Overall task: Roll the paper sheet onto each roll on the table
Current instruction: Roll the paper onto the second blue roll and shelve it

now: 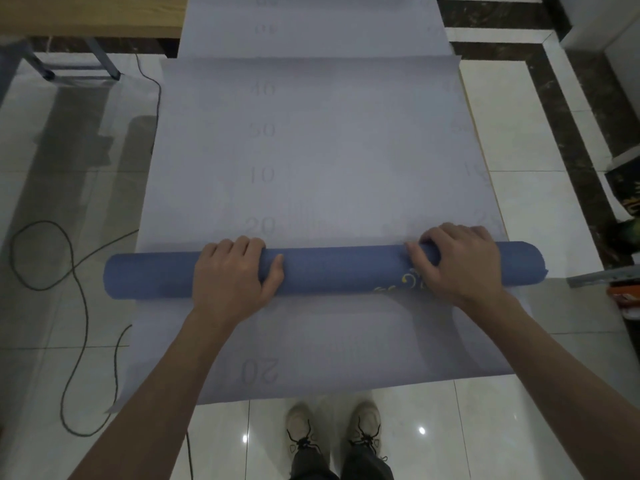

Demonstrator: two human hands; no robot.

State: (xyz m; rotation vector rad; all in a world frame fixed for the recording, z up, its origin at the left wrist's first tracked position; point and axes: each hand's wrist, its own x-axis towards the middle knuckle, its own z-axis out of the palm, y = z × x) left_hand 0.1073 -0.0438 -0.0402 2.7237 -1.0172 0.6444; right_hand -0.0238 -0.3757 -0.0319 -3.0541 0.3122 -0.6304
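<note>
A blue paper roll (339,270) with a gold pattern near its right end lies crosswise on a long pale sheet (311,150) marked with faint numbers. The sheet runs from the near floor away toward a table at the top of the view. My left hand (232,278) grips the roll left of its middle, fingers curled over the top and thumb on the near side. My right hand (457,261) grips the roll near its right end in the same way. A near part of the sheet (346,358) lies flat below the roll.
White glossy floor tiles surround the sheet. A dark cable (72,271) loops on the floor at left. A wooden table (86,15) with metal legs stands at the top left. Dark marble border strips and some objects (627,299) lie at right. My shoes (332,434) stand at the sheet's near edge.
</note>
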